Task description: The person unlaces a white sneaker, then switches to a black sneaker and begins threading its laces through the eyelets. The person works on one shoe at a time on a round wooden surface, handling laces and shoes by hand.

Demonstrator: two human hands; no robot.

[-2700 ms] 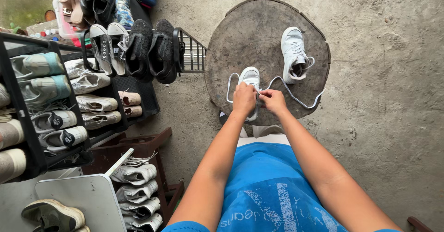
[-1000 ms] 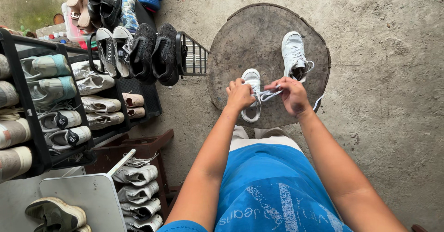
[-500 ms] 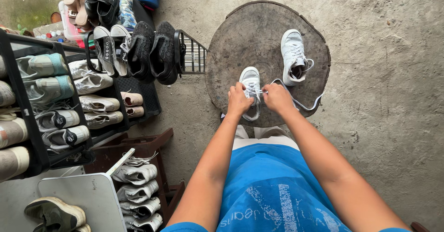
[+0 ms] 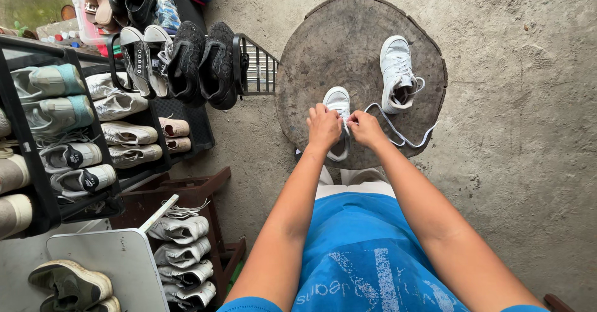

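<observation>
Both hands meet at frame centre, arms stretched forward from the lower edge. The left hand (image 4: 323, 127) and the right hand (image 4: 365, 129) each pinch the white shoelace (image 4: 398, 132) with fingers closed narrowly, over a white canvas sneaker (image 4: 338, 104) standing on the round weathered wooden stump (image 4: 311, 69). A second white sneaker (image 4: 397, 73) lies just beside, upper right. Two sneakers in all. A black shoe rack (image 4: 37, 181) fills the left edge.

No pkgs, labels, signs, screens.
</observation>
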